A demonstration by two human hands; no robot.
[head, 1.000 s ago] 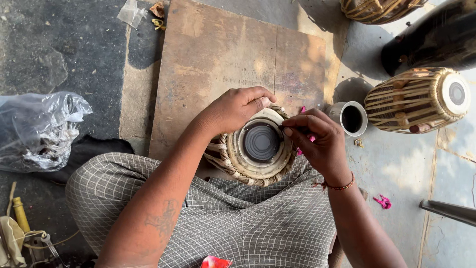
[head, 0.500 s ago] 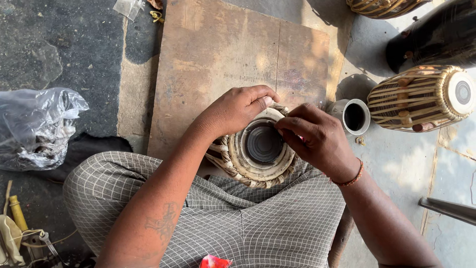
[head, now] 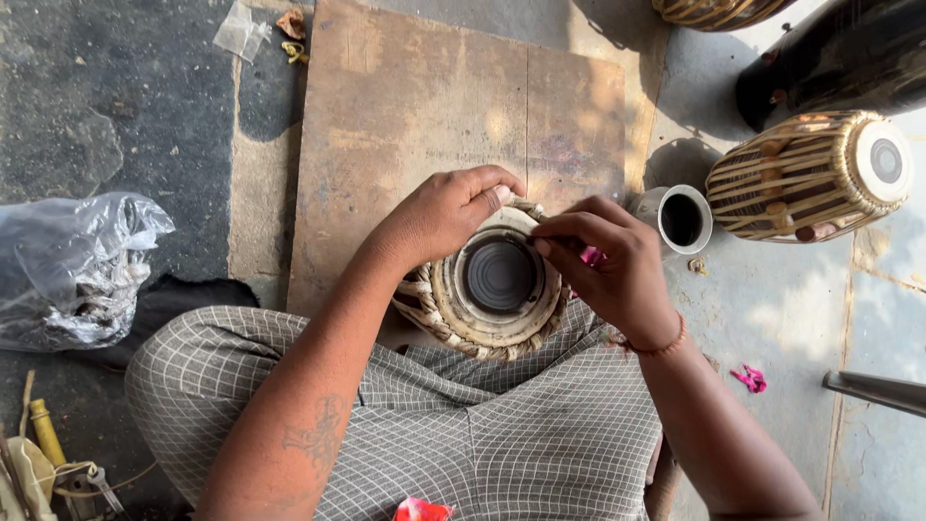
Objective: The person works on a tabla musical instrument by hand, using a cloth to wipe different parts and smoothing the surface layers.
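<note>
Head view shows a small drum [head: 497, 285] resting in the lap. Left hand [head: 439, 217] curls over its rim at 10 o'clock; right hand [head: 617, 265], fingertips pinched, touches the drumhead's edge at 2 o'clock.

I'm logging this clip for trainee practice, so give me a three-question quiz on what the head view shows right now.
1. True or false: the left hand rests on the far rim of the small drum in the person's lap.
2. Which thing stands just beyond the right hand? A) a red bucket B) a small white cup with a dark inside C) a glass bottle
3. Fill in: the strapped drum on the floor at the right lies on its ____.

Key: 1 true; 2 B; 3 side.
</note>
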